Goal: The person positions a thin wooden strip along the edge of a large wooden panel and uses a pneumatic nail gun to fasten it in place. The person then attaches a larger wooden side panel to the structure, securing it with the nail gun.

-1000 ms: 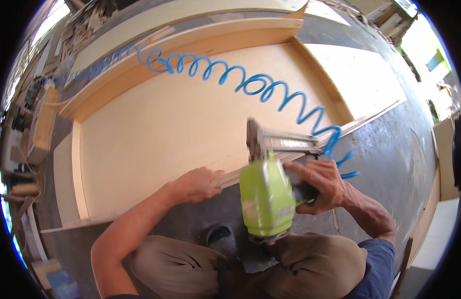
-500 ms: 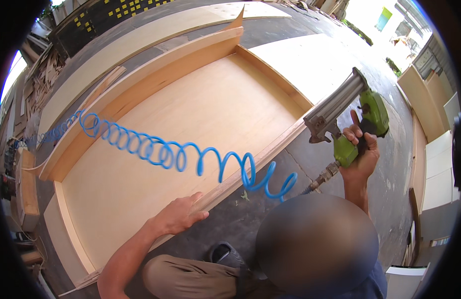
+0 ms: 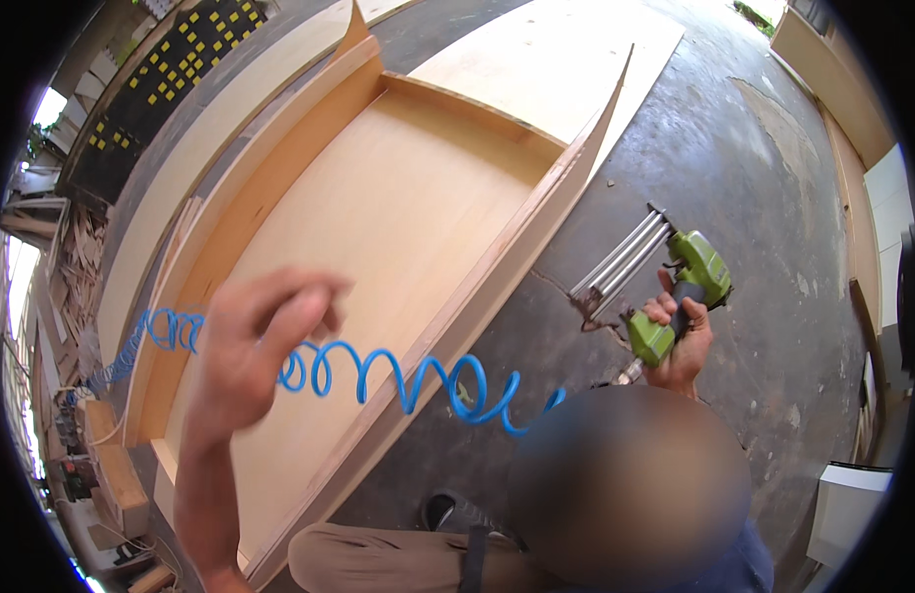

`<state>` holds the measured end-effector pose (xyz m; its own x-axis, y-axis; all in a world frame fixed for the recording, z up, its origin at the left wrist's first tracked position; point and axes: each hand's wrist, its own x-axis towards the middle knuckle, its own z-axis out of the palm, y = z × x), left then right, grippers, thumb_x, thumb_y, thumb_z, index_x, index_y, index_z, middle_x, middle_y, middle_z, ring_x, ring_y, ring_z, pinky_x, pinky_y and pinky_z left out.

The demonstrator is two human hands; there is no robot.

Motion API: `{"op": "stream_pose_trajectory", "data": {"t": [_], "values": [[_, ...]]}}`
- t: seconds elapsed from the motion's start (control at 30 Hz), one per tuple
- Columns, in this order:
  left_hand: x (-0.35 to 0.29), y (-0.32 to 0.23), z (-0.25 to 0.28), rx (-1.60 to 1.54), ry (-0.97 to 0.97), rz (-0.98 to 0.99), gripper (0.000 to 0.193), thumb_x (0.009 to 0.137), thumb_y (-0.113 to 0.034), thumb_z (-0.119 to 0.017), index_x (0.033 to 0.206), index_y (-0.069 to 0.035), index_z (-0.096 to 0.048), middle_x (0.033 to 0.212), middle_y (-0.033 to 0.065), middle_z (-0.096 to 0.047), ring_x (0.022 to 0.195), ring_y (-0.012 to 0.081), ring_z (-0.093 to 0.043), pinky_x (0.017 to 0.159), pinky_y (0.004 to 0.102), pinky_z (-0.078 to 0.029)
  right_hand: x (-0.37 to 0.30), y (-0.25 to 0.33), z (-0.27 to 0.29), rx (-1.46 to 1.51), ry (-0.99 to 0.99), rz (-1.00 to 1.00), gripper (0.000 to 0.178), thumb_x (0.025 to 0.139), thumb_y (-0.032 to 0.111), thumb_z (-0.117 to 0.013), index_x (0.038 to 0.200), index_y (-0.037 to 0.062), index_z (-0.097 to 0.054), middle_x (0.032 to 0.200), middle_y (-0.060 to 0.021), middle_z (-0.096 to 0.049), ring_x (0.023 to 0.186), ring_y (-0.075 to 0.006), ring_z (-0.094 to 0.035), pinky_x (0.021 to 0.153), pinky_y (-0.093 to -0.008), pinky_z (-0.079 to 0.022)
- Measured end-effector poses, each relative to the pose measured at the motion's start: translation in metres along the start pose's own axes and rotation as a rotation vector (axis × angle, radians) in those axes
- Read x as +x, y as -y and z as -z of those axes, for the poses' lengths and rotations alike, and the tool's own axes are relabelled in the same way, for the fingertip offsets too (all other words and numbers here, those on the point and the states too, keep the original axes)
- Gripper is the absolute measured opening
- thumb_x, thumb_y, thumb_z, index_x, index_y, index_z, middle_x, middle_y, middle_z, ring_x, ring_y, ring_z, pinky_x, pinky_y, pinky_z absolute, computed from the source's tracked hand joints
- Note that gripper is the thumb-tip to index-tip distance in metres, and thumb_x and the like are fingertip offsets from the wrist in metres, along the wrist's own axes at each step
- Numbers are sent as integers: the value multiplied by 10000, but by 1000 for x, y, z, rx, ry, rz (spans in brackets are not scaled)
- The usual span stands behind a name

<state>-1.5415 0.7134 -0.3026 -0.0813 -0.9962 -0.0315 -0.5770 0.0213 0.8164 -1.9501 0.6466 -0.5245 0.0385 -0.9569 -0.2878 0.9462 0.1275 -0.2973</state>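
Note:
My right hand (image 3: 678, 341) grips the dark handle of a green nail gun (image 3: 709, 267). Its silver magazine points up and left, above the floor. A blue coiled air hose (image 3: 408, 385) stretches leftward from near the tool's fitting, across a shallow wooden box (image 3: 378, 208) with a pale panel base and raised sides. In front of the hose, my left hand (image 3: 255, 346) is lifted over the box with bent fingers. Motion smears its fingertips, and I can see nothing held there. Along the near side of the box runs a long board (image 3: 447, 296).
A pale plywood sheet (image 3: 536, 49) lies beyond the box. At the far left stands a black panel with yellow squares (image 3: 166, 74), near piled wood scraps (image 3: 82, 247). Boards (image 3: 833, 69) lean along the right. A blurred round patch hides part of the lower middle.
My left hand has let go of the box's near edge and risen over the box. My right hand has lowered the nail gun. The whole view has shifted, showing more floor at right.

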Motion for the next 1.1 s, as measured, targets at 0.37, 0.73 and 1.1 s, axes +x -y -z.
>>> {"op": "stream_pose_trajectory", "data": {"t": [0.37,0.73,1.1], "values": [[299,75,-223,-377,418,183,607,1081,-269,-545,1617,-76,-334,1622,92,-422,1374,187,-503,1099,357,-461,27,-3,37,-21,79,-3,657,949,215,-507,1511,-92,-361,761,-75,-513,666,-175,-500,687,-363,-499],[260,63,-251,-823,471,235,587,1105,-274,-440,1620,-40,-284,1492,88,-532,1302,157,-558,1063,308,-495,39,1,52,49,106,38,645,972,217,-490,1513,-104,-345,746,-81,-510,659,-180,-501,678,-372,-516],[340,66,-266,-666,474,100,353,1038,-231,-507,1299,-19,-614,1163,101,-675,997,136,-681,819,285,-609,38,-3,55,125,125,15,619,965,203,-476,1481,-117,-361,748,-93,-518,650,-186,-513,676,-378,-525]]}}
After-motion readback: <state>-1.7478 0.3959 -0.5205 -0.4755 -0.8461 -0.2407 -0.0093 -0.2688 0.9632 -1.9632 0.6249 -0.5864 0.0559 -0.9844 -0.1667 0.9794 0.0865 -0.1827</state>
